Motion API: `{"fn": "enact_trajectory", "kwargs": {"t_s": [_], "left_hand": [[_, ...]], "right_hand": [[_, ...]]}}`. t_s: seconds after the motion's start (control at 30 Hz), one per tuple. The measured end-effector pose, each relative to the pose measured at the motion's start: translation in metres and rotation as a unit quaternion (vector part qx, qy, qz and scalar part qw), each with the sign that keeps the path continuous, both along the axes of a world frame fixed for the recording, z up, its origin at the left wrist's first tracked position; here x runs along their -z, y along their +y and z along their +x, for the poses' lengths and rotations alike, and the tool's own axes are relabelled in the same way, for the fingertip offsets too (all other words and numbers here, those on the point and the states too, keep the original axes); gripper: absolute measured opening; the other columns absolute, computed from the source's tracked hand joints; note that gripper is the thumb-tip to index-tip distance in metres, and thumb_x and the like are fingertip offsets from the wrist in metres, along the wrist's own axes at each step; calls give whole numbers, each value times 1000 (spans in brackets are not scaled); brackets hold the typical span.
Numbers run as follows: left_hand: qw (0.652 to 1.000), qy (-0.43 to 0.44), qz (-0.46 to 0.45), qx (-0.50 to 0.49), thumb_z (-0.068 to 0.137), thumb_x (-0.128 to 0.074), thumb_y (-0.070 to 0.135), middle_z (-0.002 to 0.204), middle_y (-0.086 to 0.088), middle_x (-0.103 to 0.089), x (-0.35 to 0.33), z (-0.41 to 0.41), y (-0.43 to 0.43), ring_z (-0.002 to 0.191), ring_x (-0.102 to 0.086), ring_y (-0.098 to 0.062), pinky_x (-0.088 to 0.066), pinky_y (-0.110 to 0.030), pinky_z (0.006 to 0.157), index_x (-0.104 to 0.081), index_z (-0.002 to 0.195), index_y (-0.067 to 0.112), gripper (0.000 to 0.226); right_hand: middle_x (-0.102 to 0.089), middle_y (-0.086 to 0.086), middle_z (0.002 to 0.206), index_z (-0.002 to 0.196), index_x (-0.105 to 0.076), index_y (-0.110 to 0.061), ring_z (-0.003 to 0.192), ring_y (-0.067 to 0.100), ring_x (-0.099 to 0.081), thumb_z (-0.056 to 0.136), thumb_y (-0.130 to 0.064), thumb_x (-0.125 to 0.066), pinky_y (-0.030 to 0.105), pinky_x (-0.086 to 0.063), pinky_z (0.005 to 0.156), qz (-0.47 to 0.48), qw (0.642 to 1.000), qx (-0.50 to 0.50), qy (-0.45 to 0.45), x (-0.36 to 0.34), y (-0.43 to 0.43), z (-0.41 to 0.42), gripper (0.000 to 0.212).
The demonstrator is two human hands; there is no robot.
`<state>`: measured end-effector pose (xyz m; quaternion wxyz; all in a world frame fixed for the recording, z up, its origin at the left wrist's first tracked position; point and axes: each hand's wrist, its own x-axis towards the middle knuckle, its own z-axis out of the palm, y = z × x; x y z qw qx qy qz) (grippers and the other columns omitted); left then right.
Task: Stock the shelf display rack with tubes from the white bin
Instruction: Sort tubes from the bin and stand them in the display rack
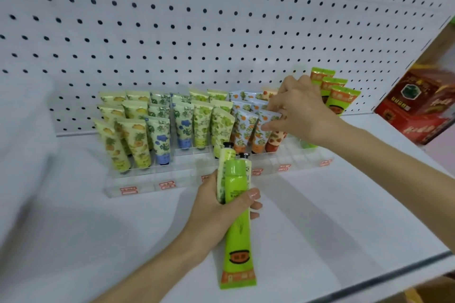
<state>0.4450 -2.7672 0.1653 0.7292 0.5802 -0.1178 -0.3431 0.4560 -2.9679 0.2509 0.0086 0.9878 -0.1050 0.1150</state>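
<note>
A clear acrylic display rack (147, 182) stands on the white shelf against the pegboard, filled with rows of patterned tubes (138, 135). My left hand (221, 206) grips a bundle of tubes in front of the rack, caps up; the largest is a bright green tube (237, 241) whose crimped end points toward me. My right hand (300, 108) reaches into the rack's right part, its fingertips pinching the top of an orange-patterned tube (267, 128). More bright green tubes (337, 96) stand behind that hand. The white bin is out of sight.
A white shelf board (320, 216) spreads in front of the rack, with its metal front edge at the lower right. A red box (416, 108) sits on the neighbouring shelf at the far right. The pegboard back wall (197, 19) rises behind the rack.
</note>
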Motion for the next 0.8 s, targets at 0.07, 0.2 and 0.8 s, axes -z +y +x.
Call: {"fn": "enact_trajectory", "kwargs": {"t_s": [0.07, 0.2, 0.8], "left_hand": [[1000, -3, 1, 2, 79, -69, 3, 82, -13, -73, 0, 0, 1, 67, -71, -21, -59, -31, 62, -59, 102, 11, 26], [1000, -5, 1, 7, 79, -69, 4, 81, -12, -73, 0, 0, 1, 68, -71, -20, -58, -31, 62, -59, 101, 12, 25], [999, -11, -17, 33, 58, -70, 27, 83, -11, -74, 6, 3, -1, 73, -72, -21, -57, -26, 62, -59, 103, 8, 50]], "right_hand": [[-38, 0, 96, 100, -69, -16, 94, 18, -24, 76, -43, -72, 35, -25, 86, 2, 1000, 2, -3, 3, 0, 0, 37], [-37, 0, 96, 101, -69, -17, 94, 18, -23, 78, -42, -72, 35, -25, 86, -1, 1000, -1, -11, 6, 0, 2, 35], [-57, -7, 85, 94, -66, -31, 70, 12, -55, 71, -31, -75, 24, -47, 67, 277, 957, -65, -58, -15, 17, -62, 25]]}}
